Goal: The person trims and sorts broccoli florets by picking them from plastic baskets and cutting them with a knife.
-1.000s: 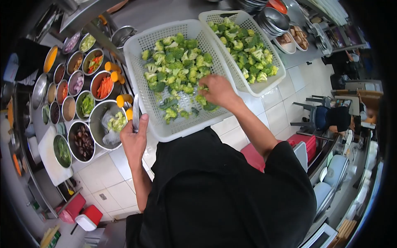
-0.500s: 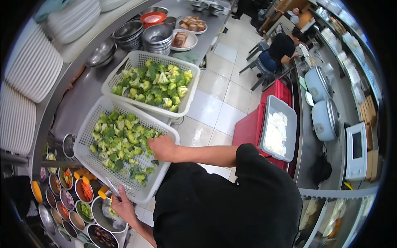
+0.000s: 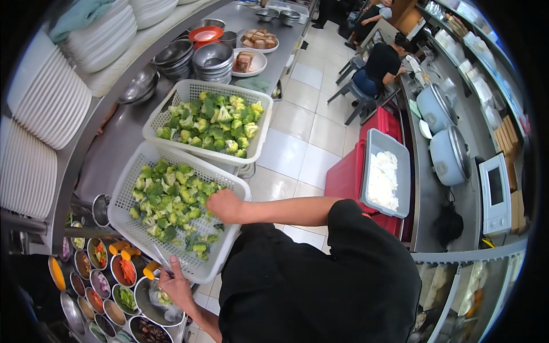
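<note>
**View swung to the right; both hands stay at the near basket.**

Far left of the pair: left hand (image 3: 176, 286) by the basket's lower rim, fingers curled round a knife (image 3: 162, 257), blade up along the outer wall. Near basket (image 3: 127, 191): broccoli florets (image 3: 171, 197) heaped in it. Far basket (image 3: 266, 123) just beside, also loaded. Right hand (image 3: 226, 206) mostly closed over the near basket's right side, at the florets; fingertips hidden, can't tell if it grips one. Further right, tub (image 3: 404, 177) of white food is now fully in view. Reads as a head turn, not a handling change.
</note>
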The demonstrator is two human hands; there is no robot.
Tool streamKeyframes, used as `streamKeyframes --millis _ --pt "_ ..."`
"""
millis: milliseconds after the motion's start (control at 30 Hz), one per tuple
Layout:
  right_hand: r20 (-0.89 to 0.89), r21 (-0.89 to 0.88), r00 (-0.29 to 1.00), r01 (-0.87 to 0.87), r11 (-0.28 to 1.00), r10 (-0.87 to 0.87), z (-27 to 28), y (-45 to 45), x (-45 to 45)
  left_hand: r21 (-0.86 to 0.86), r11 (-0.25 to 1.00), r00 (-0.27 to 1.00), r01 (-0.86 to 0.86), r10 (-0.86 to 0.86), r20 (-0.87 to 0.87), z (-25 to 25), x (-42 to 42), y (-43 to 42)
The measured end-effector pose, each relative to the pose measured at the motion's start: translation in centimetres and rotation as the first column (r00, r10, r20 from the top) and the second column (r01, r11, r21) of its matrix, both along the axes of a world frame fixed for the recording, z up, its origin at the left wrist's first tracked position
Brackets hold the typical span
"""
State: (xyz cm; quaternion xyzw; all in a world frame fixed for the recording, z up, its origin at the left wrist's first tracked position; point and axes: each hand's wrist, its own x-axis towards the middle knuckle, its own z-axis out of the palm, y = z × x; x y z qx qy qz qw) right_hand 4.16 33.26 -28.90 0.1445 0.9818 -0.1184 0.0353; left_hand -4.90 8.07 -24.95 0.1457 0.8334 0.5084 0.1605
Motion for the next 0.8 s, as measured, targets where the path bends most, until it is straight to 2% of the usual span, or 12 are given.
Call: streamKeyframes --millis 100,200,300,400,500,600,633,700,767,800 --pt "0.067 -0.005 0.995 0.072 0.997 -0.072 0.2 0.4 -0.1 0.099 0.995 1.0 -0.027 0.028 -0.009 0.0 0.4 -0.1" --pt "0.107 -0.018 0.993 0.044 0.999 -0.042 -0.3 0.4 0.0 0.082 0.995 0.998 -0.051 0.048 0.035 0.1 0.3 -0.8" --pt "0.073 -0.027 0.997 -0.005 1.0 0.007 -0.8 0.6 -0.3 -0.029 0.997 0.996 -0.067 0.068 0.053 0.5 0.3 -1.4" --pt "0.105 -0.092 0.994 -0.008 0.996 0.018 0.0 1.0 -0.3 -0.016 0.996 0.996 -0.085 0.086 0.026 1.1 0.7 -1.3" --pt "0.037 -0.175 0.999 -0.012 0.985 0.019 2.1 1.6 0.2 -0.008 0.991 0.988 -0.134 0.134 0.073 1.3 0.9 -1.3" --pt "-0.054 -0.458 0.996 0.043 0.888 -0.076 5.0 2.4 0.5 -0.01 0.99 0.988 -0.14 0.14 0.06 1.4 1.0 -1.2" --pt "-0.024 -0.654 0.99 0.088 0.752 -0.137 5.4 2.8 0.4 -0.021 0.991 0.99 -0.132 0.133 0.052 1.4 0.9 -1.1" --pt "0.073 -0.922 0.972 0.152 0.357 -0.225 5.8 3.4 0.4 -0.044 0.992 0.992 -0.12 0.122 0.038 1.3 0.8 -1.1" --pt "0.127 -0.992 0.953 0.115 -0.059 -0.276 5.2 3.7 0.3 -0.074 0.992 0.994 -0.103 0.104 0.021 1.9 0.9 -0.6" --pt "0.161 -0.96 0.943 0.081 -0.267 -0.291 4.7 3.9 0.2 -0.088 0.992 0.995 -0.094 0.096 0.013 2.1 0.9 -0.4"
